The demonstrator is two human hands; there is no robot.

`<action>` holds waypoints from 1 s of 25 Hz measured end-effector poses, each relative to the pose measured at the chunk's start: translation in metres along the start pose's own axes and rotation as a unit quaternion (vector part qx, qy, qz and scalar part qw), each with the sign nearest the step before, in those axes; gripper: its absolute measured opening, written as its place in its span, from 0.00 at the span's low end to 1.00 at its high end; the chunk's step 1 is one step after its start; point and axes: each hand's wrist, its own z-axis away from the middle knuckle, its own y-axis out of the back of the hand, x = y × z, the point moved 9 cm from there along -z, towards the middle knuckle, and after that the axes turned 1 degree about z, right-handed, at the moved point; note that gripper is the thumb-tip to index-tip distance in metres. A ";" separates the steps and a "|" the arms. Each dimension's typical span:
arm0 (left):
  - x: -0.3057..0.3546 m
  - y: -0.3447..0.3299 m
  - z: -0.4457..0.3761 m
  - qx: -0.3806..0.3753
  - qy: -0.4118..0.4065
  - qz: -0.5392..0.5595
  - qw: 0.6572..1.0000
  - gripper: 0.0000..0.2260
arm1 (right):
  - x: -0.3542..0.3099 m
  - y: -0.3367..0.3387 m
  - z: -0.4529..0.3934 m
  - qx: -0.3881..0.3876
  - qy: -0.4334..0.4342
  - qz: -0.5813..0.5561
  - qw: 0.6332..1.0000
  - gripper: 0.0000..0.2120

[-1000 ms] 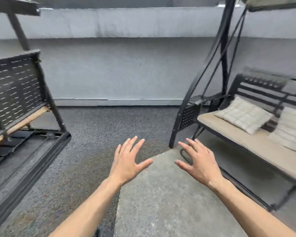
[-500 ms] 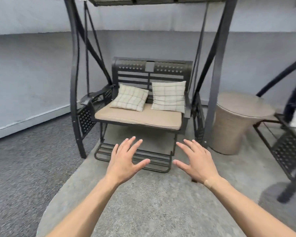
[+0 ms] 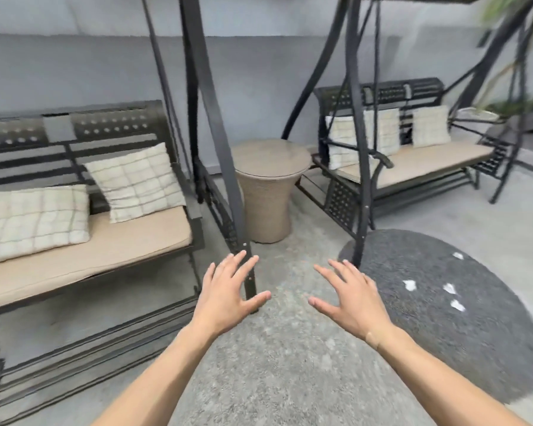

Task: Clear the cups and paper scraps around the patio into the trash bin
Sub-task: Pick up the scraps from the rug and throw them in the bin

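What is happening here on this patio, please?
A person is looking round the patio with both hands empty: the left hand and the right hand are held out open, holding nothing. Four white paper scraps lie on the dark round rug to the right, not yet picked up. No cups or trash bin are in view.

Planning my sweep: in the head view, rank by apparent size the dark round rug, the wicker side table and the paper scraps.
1. Dark round rug, though nearness inflates it.
2. Wicker side table.
3. Paper scraps, four small white bits on the rug, all roughly alike.
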 end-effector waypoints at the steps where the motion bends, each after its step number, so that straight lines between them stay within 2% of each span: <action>1: 0.009 -0.010 -0.015 -0.012 -0.022 0.004 1.000 0.37 | 0.015 0.003 0.004 0.004 -0.027 0.003 1.000 0.35; 11: 0.151 -0.119 -0.129 -0.105 -0.194 0.065 0.973 0.37 | 0.182 0.025 0.065 0.024 -0.252 0.012 0.967 0.35; 17: 0.267 -0.186 -0.182 -0.137 -0.263 0.064 0.953 0.37 | 0.299 0.040 0.092 0.060 -0.325 -0.006 0.944 0.35; 25: 0.422 -0.260 -0.254 -0.155 -0.295 0.050 0.942 0.37 | 0.467 0.071 0.112 0.064 -0.370 -0.022 0.927 0.35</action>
